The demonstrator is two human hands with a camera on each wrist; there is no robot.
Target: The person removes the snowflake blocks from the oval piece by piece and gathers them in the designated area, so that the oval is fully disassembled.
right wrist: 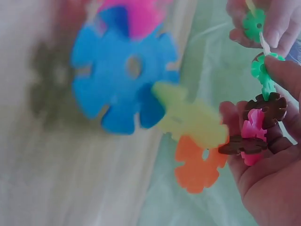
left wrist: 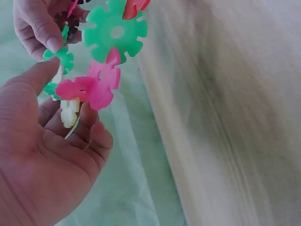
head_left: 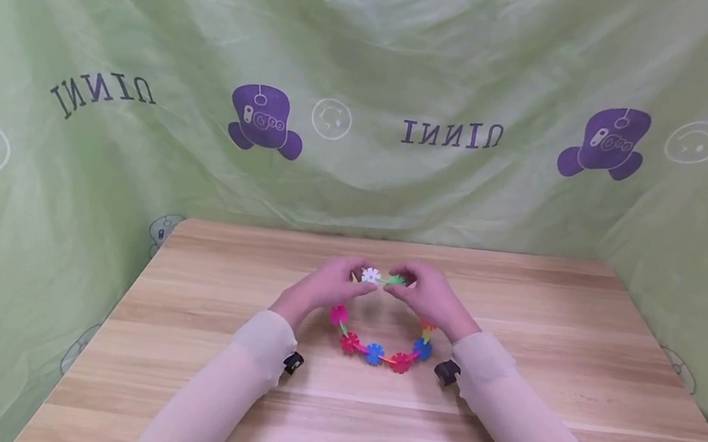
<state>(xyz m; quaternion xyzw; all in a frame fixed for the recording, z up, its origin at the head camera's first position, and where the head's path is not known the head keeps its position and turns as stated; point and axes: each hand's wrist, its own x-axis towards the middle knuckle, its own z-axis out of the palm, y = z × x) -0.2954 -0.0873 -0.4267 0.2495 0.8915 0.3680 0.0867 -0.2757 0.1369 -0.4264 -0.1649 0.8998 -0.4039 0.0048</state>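
A loop of notched plastic snowflake discs in several colours hangs between both hands above the wooden table. Its near side shows a blue disc (head_left: 374, 354) between two red ones. My left hand (head_left: 332, 281) pinches the loop's far side beside a white disc (head_left: 371, 275); in the left wrist view its fingers curl behind a pale yellow disc (left wrist: 69, 113), near a pink disc (left wrist: 101, 87). On the other side, my right hand (head_left: 435, 296) grips by a green disc (head_left: 396, 280). Brown discs (right wrist: 270, 110) lie within its fingers. Whether the pieces between the hands are locked cannot be told.
The wood-grained table (head_left: 236, 264) stretches around the hands. Behind and beside it hangs a green printed curtain (head_left: 359, 191). Small black devices sit at the left wrist (head_left: 293, 363) and the right wrist (head_left: 446, 372).
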